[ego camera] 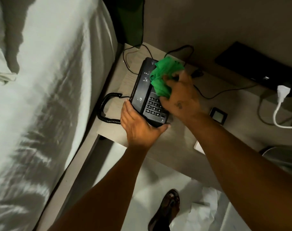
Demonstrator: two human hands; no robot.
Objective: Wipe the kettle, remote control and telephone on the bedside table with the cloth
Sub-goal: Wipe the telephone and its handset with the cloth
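Observation:
A black telephone [142, 90] with a keypad and coiled cord [105, 112] sits on the light wooden bedside table [178, 140]. My left hand [138, 125] grips the telephone's near edge, thumb on one side and fingers on the other. My right hand [180, 95] holds a crumpled green cloth [165, 77] pressed on the telephone's upper right part, above the keypad. A grey curved object at the right edge [281, 157] may be the kettle; I cannot tell. No remote control is clearly visible.
A bed with white sheets [42, 97] borders the table on the left. Black cables [207, 95], a white plug and cord [281, 97], a dark wall panel [258, 67] and a small square switch [218, 115] lie to the right. My sandalled foot [167, 209] stands on the floor.

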